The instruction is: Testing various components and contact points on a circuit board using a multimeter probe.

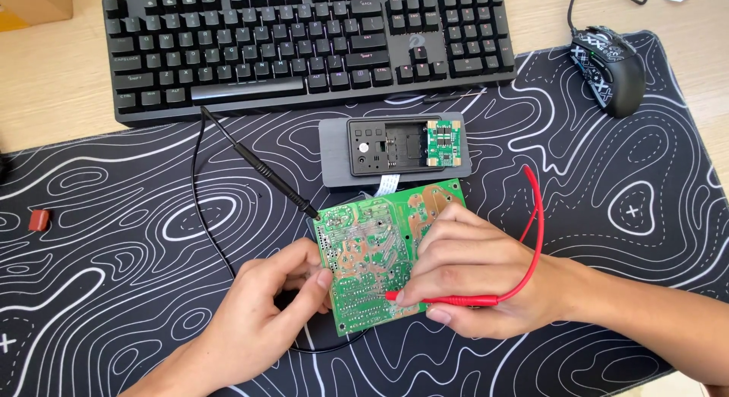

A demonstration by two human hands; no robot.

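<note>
My left hand (262, 321) grips the green printed circuit board (376, 253) by its edge, tilting it steady, while my right hand (471, 272) pinches the red test probe (444, 299), tip on solder beneath my fingers; the black probe (262, 169) rests beyond.

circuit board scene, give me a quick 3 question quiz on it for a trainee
1. True or false: the right hand holds the red probe on the green circuit board.
2. Which hand steadies the board's edge?
3. The black probe rests with its tip at the board's: A) upper left corner B) lower right corner

Key: 1 true. 2 the left hand. 3 A.
</note>
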